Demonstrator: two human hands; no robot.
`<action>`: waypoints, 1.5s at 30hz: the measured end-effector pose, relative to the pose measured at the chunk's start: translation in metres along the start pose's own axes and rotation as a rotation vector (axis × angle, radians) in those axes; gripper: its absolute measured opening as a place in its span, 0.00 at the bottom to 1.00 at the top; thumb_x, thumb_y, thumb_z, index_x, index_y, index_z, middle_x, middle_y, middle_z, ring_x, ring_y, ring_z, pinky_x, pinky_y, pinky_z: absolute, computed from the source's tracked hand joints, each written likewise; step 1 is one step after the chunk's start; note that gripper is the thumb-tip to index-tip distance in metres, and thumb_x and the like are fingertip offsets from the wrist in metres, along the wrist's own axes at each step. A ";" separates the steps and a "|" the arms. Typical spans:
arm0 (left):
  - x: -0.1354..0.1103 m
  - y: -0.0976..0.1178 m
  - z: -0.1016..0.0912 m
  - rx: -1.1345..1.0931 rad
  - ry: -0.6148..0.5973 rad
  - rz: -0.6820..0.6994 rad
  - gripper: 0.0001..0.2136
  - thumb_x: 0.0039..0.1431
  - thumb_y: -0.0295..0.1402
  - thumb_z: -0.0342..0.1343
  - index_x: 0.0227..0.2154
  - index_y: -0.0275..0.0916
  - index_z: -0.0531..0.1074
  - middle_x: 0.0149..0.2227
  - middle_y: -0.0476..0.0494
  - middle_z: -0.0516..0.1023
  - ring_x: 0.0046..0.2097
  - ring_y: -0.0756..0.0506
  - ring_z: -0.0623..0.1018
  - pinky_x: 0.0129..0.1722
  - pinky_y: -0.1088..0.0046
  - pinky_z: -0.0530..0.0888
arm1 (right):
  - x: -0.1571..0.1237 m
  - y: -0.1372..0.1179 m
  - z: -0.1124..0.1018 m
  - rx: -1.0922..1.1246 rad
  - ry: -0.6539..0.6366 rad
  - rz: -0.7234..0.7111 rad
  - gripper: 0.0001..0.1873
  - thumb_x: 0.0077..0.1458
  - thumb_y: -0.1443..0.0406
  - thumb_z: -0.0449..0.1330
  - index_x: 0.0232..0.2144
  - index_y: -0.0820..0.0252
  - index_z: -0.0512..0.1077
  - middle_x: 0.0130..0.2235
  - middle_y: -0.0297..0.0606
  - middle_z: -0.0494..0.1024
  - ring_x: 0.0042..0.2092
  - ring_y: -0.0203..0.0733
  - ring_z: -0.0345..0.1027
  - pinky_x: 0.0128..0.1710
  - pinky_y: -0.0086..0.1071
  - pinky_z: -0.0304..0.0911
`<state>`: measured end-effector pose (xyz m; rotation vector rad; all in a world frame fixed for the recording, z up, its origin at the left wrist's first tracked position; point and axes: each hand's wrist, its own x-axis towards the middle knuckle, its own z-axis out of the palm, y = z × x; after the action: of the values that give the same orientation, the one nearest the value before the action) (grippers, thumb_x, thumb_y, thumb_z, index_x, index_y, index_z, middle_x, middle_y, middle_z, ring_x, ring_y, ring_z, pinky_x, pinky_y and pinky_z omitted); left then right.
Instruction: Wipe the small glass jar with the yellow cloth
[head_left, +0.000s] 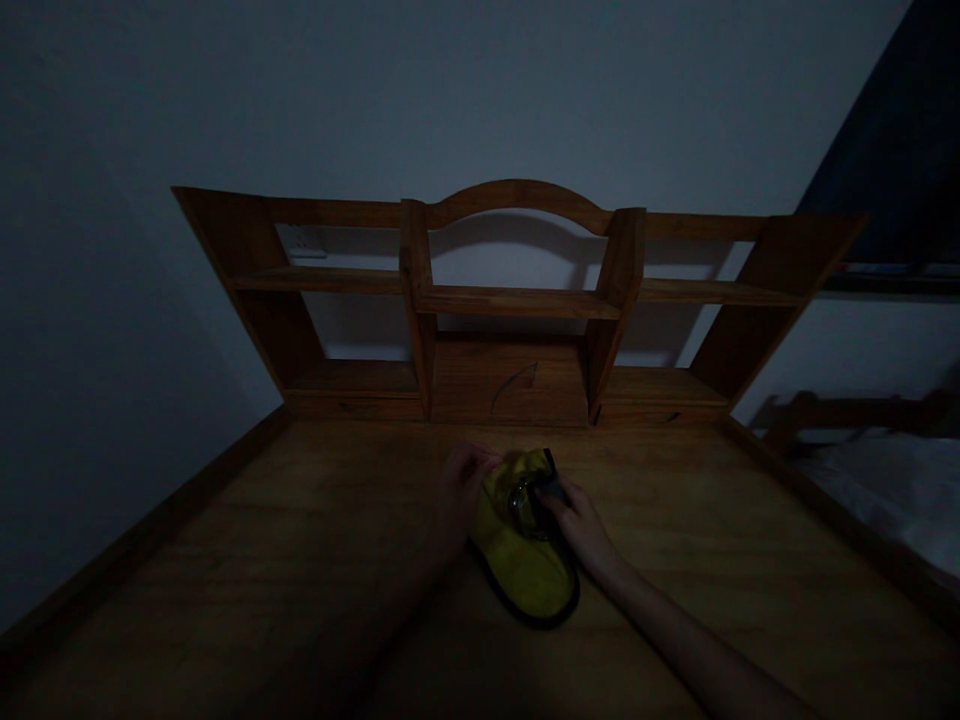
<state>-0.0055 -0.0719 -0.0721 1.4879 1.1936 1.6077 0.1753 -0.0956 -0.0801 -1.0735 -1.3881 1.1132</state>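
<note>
"Where's the yellow cloth item (531,585)?"

"On the tabletop (660,490), in front of the shelf unit (517,302). Right hand (581,520) grips a dark piece (553,488); left hand's (461,485) hold, I can't tell."

"Risk?"

"Perhaps twisting, if one side's tugged unevenly."

Wooden desktop (675,500), shelf unit (517,302) along its back, yellow item (531,580) near the middle.

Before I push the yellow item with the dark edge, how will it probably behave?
The yellow item may be somewhat floppy, as its upper part looks creased. Its broad, flattish shape suggests it would likely slide rather than roll.
</note>
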 end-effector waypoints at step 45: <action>-0.001 0.015 0.003 -0.035 0.231 -0.053 0.06 0.61 0.38 0.50 0.32 0.41 0.63 0.32 0.49 0.68 0.32 0.47 0.71 0.32 0.69 0.70 | 0.002 0.004 -0.001 -0.060 0.004 0.011 0.17 0.53 0.62 0.56 0.45 0.60 0.73 0.45 0.38 0.78 0.45 0.49 0.69 0.47 0.38 0.61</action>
<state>-0.0004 -0.0780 -0.0591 1.2638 1.3114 1.7911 0.1765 -0.0929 -0.0836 -1.1266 -1.4223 1.0824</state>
